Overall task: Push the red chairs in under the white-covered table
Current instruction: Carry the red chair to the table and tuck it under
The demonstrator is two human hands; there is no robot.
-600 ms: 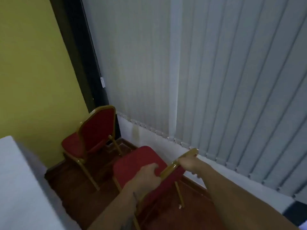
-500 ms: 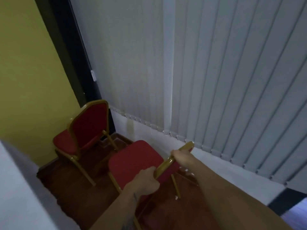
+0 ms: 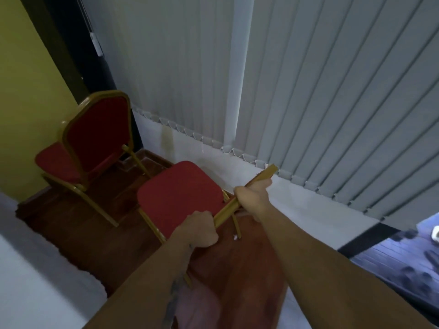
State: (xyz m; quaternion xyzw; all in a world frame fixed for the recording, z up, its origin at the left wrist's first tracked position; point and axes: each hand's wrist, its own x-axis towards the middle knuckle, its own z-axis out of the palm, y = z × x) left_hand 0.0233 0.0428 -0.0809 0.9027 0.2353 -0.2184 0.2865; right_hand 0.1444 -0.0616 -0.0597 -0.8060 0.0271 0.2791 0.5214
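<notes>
A red chair with a gold frame stands right in front of me, its red seat [image 3: 180, 195] facing left toward the white-covered table [image 3: 35, 281]. My left hand [image 3: 199, 230] grips the near end of its gold backrest top rail [image 3: 261, 178]. My right hand [image 3: 253, 198] grips the same rail further along. A second red chair [image 3: 95, 136] stands behind it by the yellow wall, its backrest toward me. The table's white cloth fills the lower left corner; both chairs stand apart from it.
Grey vertical blinds [image 3: 308, 91] cover the wall ahead and to the right, above a white ledge [image 3: 308, 205]. A yellow wall [image 3: 28, 91] and a dark frame [image 3: 71, 55] close the left corner. Dark wooden floor [image 3: 71, 224] lies between chairs and table.
The view has shifted and come closer to the near chair. Both hands keep their hold on its top rail, and the chair has swung slightly to the left.
</notes>
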